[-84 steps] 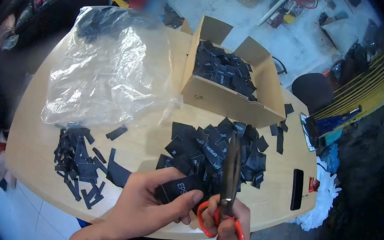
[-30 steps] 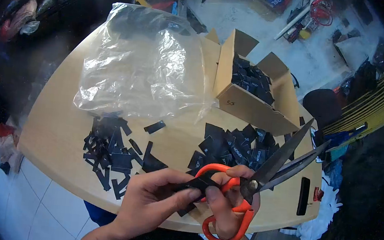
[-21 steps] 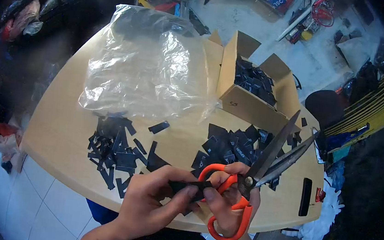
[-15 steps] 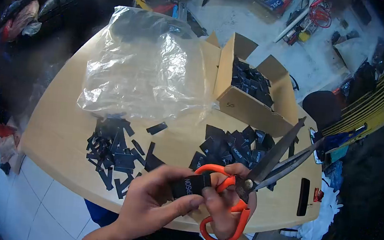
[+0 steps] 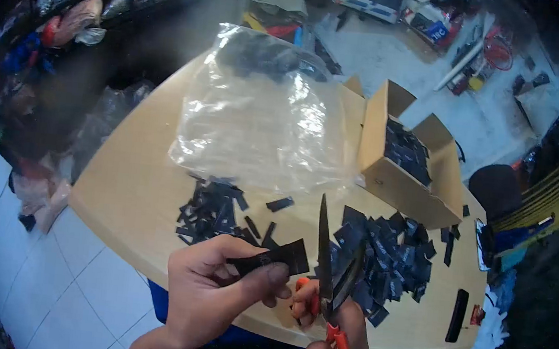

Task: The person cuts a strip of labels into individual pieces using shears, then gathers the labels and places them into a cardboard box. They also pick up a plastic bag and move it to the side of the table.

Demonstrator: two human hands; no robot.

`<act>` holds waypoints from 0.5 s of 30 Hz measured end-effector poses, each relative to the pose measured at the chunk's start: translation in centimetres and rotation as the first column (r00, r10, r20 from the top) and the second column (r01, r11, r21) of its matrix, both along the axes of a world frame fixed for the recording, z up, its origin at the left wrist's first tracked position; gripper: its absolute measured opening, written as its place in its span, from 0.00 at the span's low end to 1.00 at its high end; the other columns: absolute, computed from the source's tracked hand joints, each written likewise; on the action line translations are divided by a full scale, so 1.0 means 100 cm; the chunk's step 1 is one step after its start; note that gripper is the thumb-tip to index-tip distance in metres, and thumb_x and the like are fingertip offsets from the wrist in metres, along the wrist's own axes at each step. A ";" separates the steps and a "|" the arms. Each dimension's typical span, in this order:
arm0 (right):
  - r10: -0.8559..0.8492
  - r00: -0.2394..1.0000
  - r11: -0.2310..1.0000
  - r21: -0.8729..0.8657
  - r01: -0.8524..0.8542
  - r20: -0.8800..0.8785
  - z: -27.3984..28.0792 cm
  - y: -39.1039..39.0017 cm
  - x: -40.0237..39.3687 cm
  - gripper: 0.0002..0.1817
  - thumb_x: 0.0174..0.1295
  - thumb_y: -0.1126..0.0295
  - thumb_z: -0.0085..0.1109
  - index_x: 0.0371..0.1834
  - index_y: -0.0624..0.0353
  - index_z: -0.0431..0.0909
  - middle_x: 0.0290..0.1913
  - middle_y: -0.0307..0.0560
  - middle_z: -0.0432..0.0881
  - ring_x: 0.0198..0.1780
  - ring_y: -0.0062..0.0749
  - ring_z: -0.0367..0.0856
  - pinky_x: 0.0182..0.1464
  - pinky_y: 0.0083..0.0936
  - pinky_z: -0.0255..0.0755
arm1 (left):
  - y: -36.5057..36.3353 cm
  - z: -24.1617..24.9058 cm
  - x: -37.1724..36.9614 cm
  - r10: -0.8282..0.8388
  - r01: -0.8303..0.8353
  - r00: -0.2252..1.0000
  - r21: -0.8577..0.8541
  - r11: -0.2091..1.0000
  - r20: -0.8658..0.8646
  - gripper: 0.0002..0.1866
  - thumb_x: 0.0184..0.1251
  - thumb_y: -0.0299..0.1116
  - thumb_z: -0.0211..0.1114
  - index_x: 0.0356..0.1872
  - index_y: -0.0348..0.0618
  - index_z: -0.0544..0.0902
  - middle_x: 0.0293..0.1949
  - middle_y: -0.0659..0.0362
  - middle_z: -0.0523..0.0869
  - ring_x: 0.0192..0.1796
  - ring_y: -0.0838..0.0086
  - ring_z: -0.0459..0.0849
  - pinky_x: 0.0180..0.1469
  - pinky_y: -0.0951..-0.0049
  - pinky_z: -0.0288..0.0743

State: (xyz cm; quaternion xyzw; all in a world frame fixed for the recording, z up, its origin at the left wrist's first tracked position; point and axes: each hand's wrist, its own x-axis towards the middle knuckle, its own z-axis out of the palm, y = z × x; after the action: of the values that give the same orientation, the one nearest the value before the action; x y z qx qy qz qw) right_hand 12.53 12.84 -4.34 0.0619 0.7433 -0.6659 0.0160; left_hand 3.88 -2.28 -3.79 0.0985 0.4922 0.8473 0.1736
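My left hand [image 5: 203, 302] pinches a black fabric label [image 5: 290, 255] between thumb and fingers, its free end pointing right. My right hand [image 5: 352, 326] is closed around the orange handles of a pair of scissors [image 5: 325, 256]. The dark blades point away from me and stand slightly apart, just right of the label and not touching it. Beyond my left hand lies a heap of narrow black strips [image 5: 212, 212]. Past the scissors spreads a pile of black labels [image 5: 396, 253], some with pale print.
An open cardboard box [image 5: 399, 186] holding more black labels stands at the table's back right. A clear plastic bag [image 5: 251, 118] lies left of it on the wooden table [image 5: 126, 160]. A black bar-shaped object [image 5: 457, 316] rests near the right edge.
The scissors have swung from pointing right to pointing forward, and my right hand has parted from the label. The label has turned in my left hand. The whole view has shifted.
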 end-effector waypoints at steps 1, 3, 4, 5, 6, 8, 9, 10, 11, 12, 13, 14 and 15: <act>-0.012 0.993 1.000 -0.030 0.009 -0.117 -0.004 -0.004 -0.004 0.29 0.54 0.44 0.51 0.42 0.63 0.70 0.32 0.41 0.75 0.31 0.20 0.73 0.30 0.17 0.68 | -0.003 0.003 0.001 0.026 -0.026 0.999 0.008 1.000 -0.027 0.07 0.56 0.20 0.63 0.35 0.28 0.78 0.28 0.50 0.83 0.30 0.75 0.83 0.31 0.80 0.77; -0.079 0.979 0.997 -0.013 0.077 -0.188 -0.014 -0.011 -0.011 0.22 0.67 0.53 0.42 0.41 0.63 0.73 0.32 0.41 0.77 0.26 0.21 0.75 0.27 0.17 0.73 | -0.007 0.006 0.004 0.071 -0.069 0.996 0.030 0.997 -0.047 0.07 0.56 0.18 0.63 0.36 0.27 0.78 0.30 0.50 0.83 0.31 0.75 0.83 0.33 0.79 0.78; -0.074 0.979 0.997 -0.009 0.073 -0.190 -0.010 -0.011 -0.012 0.22 0.67 0.53 0.42 0.41 0.63 0.73 0.32 0.41 0.77 0.26 0.21 0.75 0.27 0.17 0.73 | -0.009 0.007 0.004 0.075 -0.073 0.996 0.034 0.997 -0.048 0.07 0.56 0.18 0.63 0.36 0.27 0.78 0.30 0.50 0.83 0.31 0.75 0.83 0.33 0.79 0.78; -0.094 0.981 0.936 -0.321 0.145 0.169 -0.002 -0.011 -0.013 0.24 0.64 0.49 0.44 0.42 0.63 0.72 0.30 0.40 0.76 0.26 0.21 0.74 0.28 0.17 0.72 | -0.010 0.009 0.005 0.087 -0.084 0.994 0.034 0.996 -0.072 0.08 0.55 0.18 0.64 0.36 0.27 0.78 0.30 0.49 0.83 0.32 0.74 0.83 0.34 0.79 0.79; 0.008 0.868 0.774 -0.552 0.309 0.496 0.010 -0.013 -0.012 0.27 0.62 0.45 0.47 0.43 0.63 0.72 0.28 0.39 0.74 0.25 0.22 0.73 0.29 0.17 0.70 | -0.011 0.010 0.005 0.097 -0.095 0.991 0.033 0.995 -0.095 0.08 0.55 0.18 0.64 0.36 0.27 0.78 0.31 0.49 0.83 0.32 0.74 0.83 0.34 0.79 0.79; -0.002 0.997 1.000 0.002 0.002 0.082 0.025 -0.025 -0.007 0.43 0.40 0.34 0.63 0.45 0.64 0.66 0.37 0.41 0.72 0.38 0.19 0.70 0.37 0.17 0.65 | -0.008 0.009 0.006 0.153 -0.154 0.979 0.007 0.988 -0.134 0.07 0.53 0.17 0.63 0.32 0.29 0.76 0.27 0.47 0.82 0.28 0.70 0.83 0.29 0.75 0.79; 0.006 0.996 1.000 -0.003 -0.006 0.091 0.025 -0.025 -0.007 0.43 0.40 0.35 0.63 0.45 0.64 0.66 0.36 0.41 0.72 0.37 0.19 0.70 0.36 0.16 0.65 | -0.007 0.009 0.006 0.206 -0.213 0.963 -0.021 0.977 -0.173 0.06 0.50 0.16 0.63 0.28 0.31 0.73 0.24 0.45 0.82 0.24 0.65 0.83 0.25 0.72 0.79; 0.016 0.995 1.000 -0.009 -0.015 0.099 0.025 -0.025 -0.007 0.43 0.40 0.35 0.64 0.44 0.64 0.66 0.35 0.42 0.73 0.37 0.19 0.71 0.36 0.16 0.65 | -0.008 0.008 0.008 0.205 -0.211 0.964 -0.018 0.977 -0.170 0.06 0.50 0.16 0.63 0.28 0.31 0.73 0.24 0.45 0.82 0.24 0.65 0.83 0.25 0.72 0.79; 0.014 0.995 1.000 -0.007 -0.013 0.102 0.025 -0.024 -0.009 0.43 0.40 0.35 0.64 0.44 0.64 0.66 0.35 0.42 0.73 0.37 0.19 0.71 0.36 0.16 0.65 | -0.009 0.007 0.009 0.227 -0.234 0.965 -0.038 0.972 -0.132 0.07 0.50 0.16 0.63 0.28 0.31 0.73 0.24 0.46 0.82 0.24 0.66 0.83 0.25 0.72 0.79; 0.094 0.993 0.983 0.166 -0.081 -0.070 0.025 -0.021 -0.011 0.38 0.46 0.37 0.59 0.43 0.63 0.68 0.31 0.40 0.72 0.31 0.21 0.71 0.32 0.17 0.66 | -0.010 0.007 0.010 0.251 -0.257 0.963 -0.059 0.965 -0.095 0.07 0.50 0.16 0.63 0.27 0.31 0.73 0.24 0.46 0.82 0.25 0.66 0.83 0.26 0.71 0.79; 0.200 0.954 0.932 0.343 -0.116 -0.223 0.024 -0.019 -0.013 0.33 0.53 0.39 0.55 0.42 0.62 0.71 0.26 0.37 0.71 0.24 0.22 0.71 0.27 0.18 0.66 | -0.011 0.006 0.010 0.252 -0.257 0.963 -0.057 0.965 -0.095 0.07 0.50 0.16 0.63 0.27 0.31 0.73 0.24 0.46 0.82 0.25 0.66 0.83 0.26 0.71 0.79; 0.201 0.954 0.932 0.344 -0.116 -0.223 0.023 -0.021 -0.012 0.33 0.53 0.39 0.55 0.42 0.62 0.71 0.26 0.37 0.71 0.24 0.22 0.71 0.27 0.18 0.66 | -0.013 0.006 0.010 0.229 -0.235 0.969 -0.058 0.970 -0.095 0.07 0.50 0.17 0.63 0.27 0.31 0.73 0.24 0.46 0.81 0.25 0.66 0.83 0.26 0.71 0.79; 0.145 0.980 0.962 0.252 -0.106 -0.139 0.021 -0.022 -0.010 0.36 0.49 0.36 0.56 0.42 0.62 0.70 0.26 0.37 0.70 0.24 0.23 0.70 0.27 0.18 0.65 | -0.014 0.005 0.009 0.205 -0.211 0.974 -0.060 0.976 -0.095 0.07 0.50 0.17 0.64 0.27 0.32 0.73 0.24 0.47 0.81 0.25 0.66 0.83 0.26 0.71 0.79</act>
State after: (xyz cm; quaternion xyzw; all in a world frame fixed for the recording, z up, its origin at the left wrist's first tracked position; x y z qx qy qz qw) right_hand 11.56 10.64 -2.19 -0.0363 0.8205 -0.5704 -0.0077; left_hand 4.81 -3.69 -3.24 0.0775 0.5362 0.8380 0.0653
